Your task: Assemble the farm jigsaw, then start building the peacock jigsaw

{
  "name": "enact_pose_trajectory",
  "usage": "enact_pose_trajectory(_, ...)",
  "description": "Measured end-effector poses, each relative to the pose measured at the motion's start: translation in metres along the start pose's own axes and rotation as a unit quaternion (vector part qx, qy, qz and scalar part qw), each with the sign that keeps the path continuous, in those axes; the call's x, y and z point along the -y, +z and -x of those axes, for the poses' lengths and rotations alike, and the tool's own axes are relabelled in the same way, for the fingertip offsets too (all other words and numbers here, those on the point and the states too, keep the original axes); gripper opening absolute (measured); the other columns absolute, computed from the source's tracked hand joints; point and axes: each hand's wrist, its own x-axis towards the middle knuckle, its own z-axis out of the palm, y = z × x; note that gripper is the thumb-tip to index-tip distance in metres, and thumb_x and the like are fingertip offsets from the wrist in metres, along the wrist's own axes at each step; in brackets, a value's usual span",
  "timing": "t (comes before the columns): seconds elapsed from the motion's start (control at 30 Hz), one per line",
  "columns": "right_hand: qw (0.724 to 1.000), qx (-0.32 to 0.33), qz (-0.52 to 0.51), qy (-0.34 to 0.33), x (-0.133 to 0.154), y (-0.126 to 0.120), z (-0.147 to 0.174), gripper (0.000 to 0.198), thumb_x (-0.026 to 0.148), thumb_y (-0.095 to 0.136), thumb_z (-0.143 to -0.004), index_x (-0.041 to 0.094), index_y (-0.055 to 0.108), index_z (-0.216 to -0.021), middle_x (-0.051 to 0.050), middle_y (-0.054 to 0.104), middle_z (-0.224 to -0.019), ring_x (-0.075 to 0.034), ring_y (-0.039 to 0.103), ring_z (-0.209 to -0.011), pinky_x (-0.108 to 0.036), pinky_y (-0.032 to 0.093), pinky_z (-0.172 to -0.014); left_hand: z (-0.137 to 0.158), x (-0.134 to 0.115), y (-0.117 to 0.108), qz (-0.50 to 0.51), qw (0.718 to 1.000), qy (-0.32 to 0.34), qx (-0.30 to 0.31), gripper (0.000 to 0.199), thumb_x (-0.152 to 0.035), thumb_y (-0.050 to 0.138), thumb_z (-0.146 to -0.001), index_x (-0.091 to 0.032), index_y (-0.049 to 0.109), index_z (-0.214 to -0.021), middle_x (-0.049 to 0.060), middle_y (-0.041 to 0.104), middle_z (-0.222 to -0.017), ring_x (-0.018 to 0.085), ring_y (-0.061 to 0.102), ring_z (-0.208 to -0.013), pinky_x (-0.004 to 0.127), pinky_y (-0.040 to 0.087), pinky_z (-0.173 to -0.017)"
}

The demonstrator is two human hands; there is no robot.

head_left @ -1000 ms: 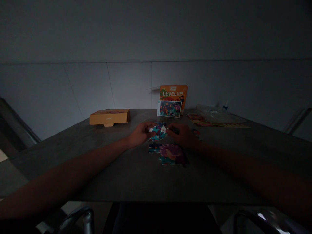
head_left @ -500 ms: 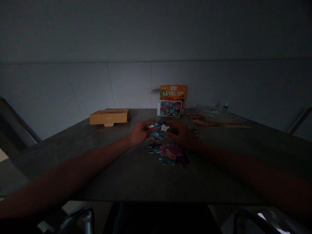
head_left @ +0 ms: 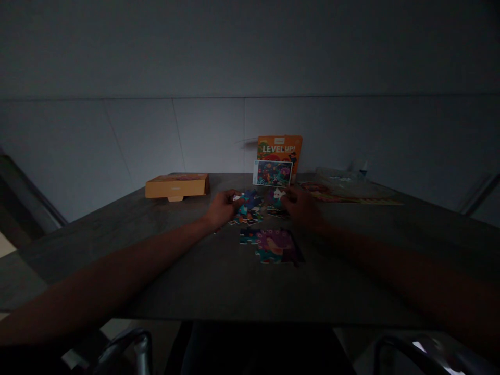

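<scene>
Apart from each other now, the left hand (head_left: 222, 211) and right hand (head_left: 302, 208) had opened a gap over the middle of the desk (head_left: 187, 281), where half a second earlier they had nearly met around one cluster of puzzle pieces. Largest of all was the pale panelled wall (head_left: 211, 130) behind, dim and seamed; the dark grey desk spread out before it. On the desk's right side lay a printed sheet (head_left: 375, 200) with a clear plastic bag (head_left: 338, 176) near its far edge. Toward the back stood an upright orange box (head_left: 283, 149) lettered "LEVEL UP!", and at the left a flatter yellow-orange box (head_left: 177, 187) lay with its tab hanging toward the person. Just in front of the upright box stood a picture card (head_left: 272, 173) of a colourful scene. Nearest the person lay a joined purple-and-teal section (head_left: 275, 245), touched by neither hand. Beyond it, a blue-and-orange cluster (head_left: 252, 208) sat beside the left hand, whose thumb and fingers pinched a left pale piece (head_left: 236, 198). Across the gap, the right hand's fingertips pinched a right pale piece (head_left: 278, 193), dark pieces (head_left: 276, 211) showing just below it.
</scene>
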Motion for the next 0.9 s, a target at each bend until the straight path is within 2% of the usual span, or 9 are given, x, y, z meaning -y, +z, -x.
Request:
enact_pose_trajectory(0.17, 0.981, 0.111, 0.147, 0.06, -0.011, -0.003, -0.006, 0.029, 0.022, 0.058, -0.085, 0.014, 0.077, -0.106, -0.014, 0.076, -0.105, -0.028, 0.069, -0.097, -0.034, 0.049, -0.082, 0.002, -0.005, 0.0, -0.02, 1.0, 0.012, 0.004, 0.031, -0.042, 0.076, -0.076, -0.014, 0.068, -0.086, -0.001, 0.061, -0.064, 0.012, 0.054, -0.057, 0.021, 0.041, -0.053)
enact_pose_trajectory(0.27, 0.979, 0.077, 0.189, 0.03, -0.014, -0.003, -0.004, 0.033, 0.032, 0.063, -0.085, 0.014, 0.076, -0.11, -0.017, 0.073, -0.111, -0.036, 0.064, -0.108, -0.046, 0.046, -0.092, 0.004, -0.005, 0.002, -0.024, 0.999, 0.021, 0.024, 0.029, -0.042, 0.074, -0.078, -0.014, 0.067, -0.085, -0.002, 0.059, -0.063, 0.011, 0.051, -0.056, 0.021, 0.039, -0.052)
enact_pose_trajectory(0.37, 0.989, 0.038, 0.118, -0.084, -0.01, 0.0, 0.001, 0.032, 0.035, 0.058, -0.09, 0.014, 0.074, -0.109, -0.016, 0.072, -0.112, -0.032, 0.064, -0.108, -0.045, 0.045, -0.095, 0.005, -0.003, 0.005, -0.01, 0.997, 0.039, 0.066, 0.027, -0.039, 0.072, -0.08, -0.014, 0.068, -0.09, -0.002, 0.06, -0.065, 0.011, 0.051, -0.058, 0.021, 0.04, -0.055)
enact_pose_trajectory(0.47, 0.975, 0.073, -0.042, -0.205, 0.0, 0.002, 0.009, 0.03, 0.035, 0.047, -0.096, 0.017, 0.072, -0.101, -0.01, 0.073, -0.099, -0.024, 0.065, -0.091, -0.037, 0.048, -0.084, 0.007, -0.002, 0.009, -0.002, 0.992, 0.072, 0.102, 0.026, -0.038, 0.073, -0.079, -0.014, 0.069, -0.089, -0.001, 0.063, -0.071, 0.012, 0.055, -0.065, 0.023, 0.045, -0.061)
enact_pose_trajectory(0.53, 0.959, 0.105, -0.09, -0.246, 0.008, 0.001, 0.015, 0.037, 0.038, 0.039, -0.099, 0.019, 0.069, -0.089, -0.007, 0.07, -0.083, -0.021, 0.062, -0.077, -0.035, 0.047, -0.075, 0.009, -0.003, 0.01, 0.002, 0.989, 0.097, 0.115, 0.025, -0.038, 0.074, -0.077, -0.014, 0.07, -0.085, 0.001, 0.064, -0.075, 0.012, 0.057, -0.068, 0.023, 0.047, -0.063)
enact_pose_trajectory(0.6, 0.955, 0.134, -0.111, -0.24, 0.014, -0.001, 0.021, 0.046, 0.042, 0.031, -0.103, 0.02, 0.065, -0.082, -0.005, 0.064, -0.072, -0.019, 0.057, -0.067, -0.034, 0.044, -0.068, 0.01, -0.005, 0.011, 0.012, 0.985, 0.111, 0.134, 0.027, -0.038, 0.075, -0.075, -0.013, 0.071, -0.083, 0.002, 0.064, -0.08, 0.012, 0.057, -0.068, 0.023, 0.049, -0.061)
enact_pose_trajectory(0.7, 0.955, 0.163, -0.139, -0.207, 0.018, -0.003, 0.024, 0.052, 0.046, 0.025, -0.104, 0.02, 0.063, -0.078, -0.003, 0.061, -0.068, -0.018, 0.054, -0.063, -0.033, 0.041, -0.062, 0.013, -0.009, 0.012, 0.028, 0.983, 0.106, 0.151, 0.028, -0.039, 0.075, -0.075, -0.013, 0.071, -0.083, 0.004, 0.064, -0.086, 0.012, 0.059, -0.068, 0.023, 0.052, -0.058)
enact_pose_trajectory(0.8, 0.958, 0.148, -0.119, -0.216, 0.018, -0.002, 0.022, 0.038, 0.046, 0.047, -0.097, 0.02, 0.064, -0.076, -0.003, 0.062, -0.068, -0.018, 0.055, -0.064, -0.032, 0.041, -0.062, 0.014, -0.009, 0.013, 0.031, 0.984, 0.098, 0.144, 0.024, -0.036, 0.075, -0.077, -0.013, 0.073, -0.085, 0.003, 0.067, -0.083, 0.013, 0.061, -0.07, 0.024, 0.054, -0.062)
enact_pose_trajectory(0.9, 0.965, 0.115, -0.086, -0.219, 0.018, 0.001, 0.021, 0.023, 0.039, 0.064, -0.086, 0.017, 0.068, -0.084, -0.005, 0.067, -0.075, -0.018, 0.058, -0.068, -0.031, 0.042, -0.064, 0.013, -0.008, 0.013, 0.043, 0.981, 0.092, 0.167, 0.029, -0.029, 0.076, -0.077, -0.015, 0.075, -0.102, 0.004, 0.073, -0.09, 0.015, 0.065, -0.078, 0.027, 0.056, -0.07)
